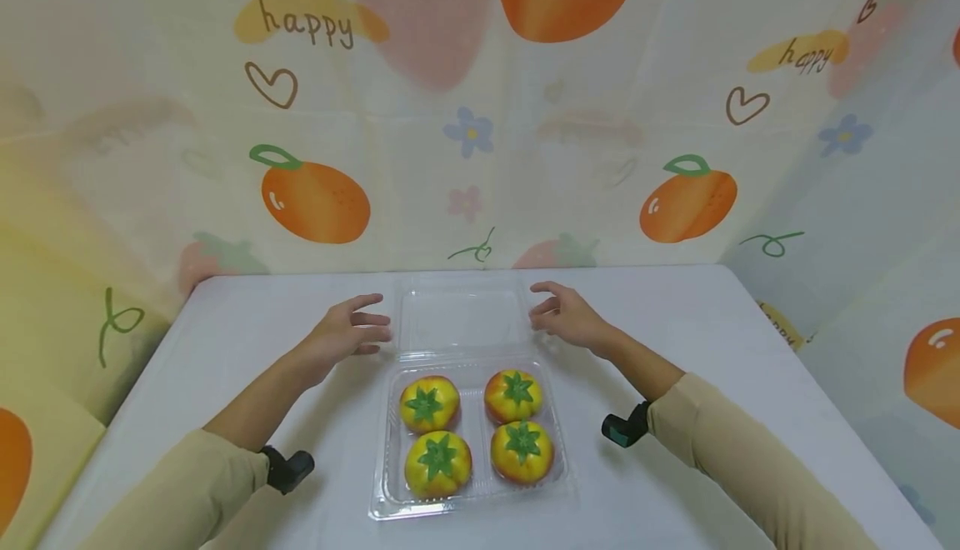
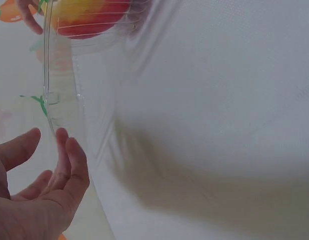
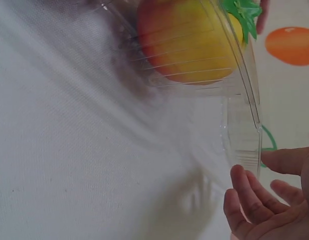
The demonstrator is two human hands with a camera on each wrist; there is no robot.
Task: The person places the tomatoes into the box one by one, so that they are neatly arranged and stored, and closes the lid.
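Observation:
A clear plastic clamshell box lies on the white table with its lid folded back, away from the person. In its base sit several yellow-and-red fruits with green star-shaped leaf tops, two on each side of a low ridge. My left hand is at the lid's left edge, fingers relaxed and pointing inward. At the opposite edge is my right hand, its fingers loosely bent. Both wrist views show fingertips right by the clear plastic, with nothing gripped in the left or the right hand.
The white table reaches back to a cloth backdrop printed with oranges, hearts and flowers. Similar cloth hangs at both sides. A small black camera sits on the left wrist and another on the right wrist.

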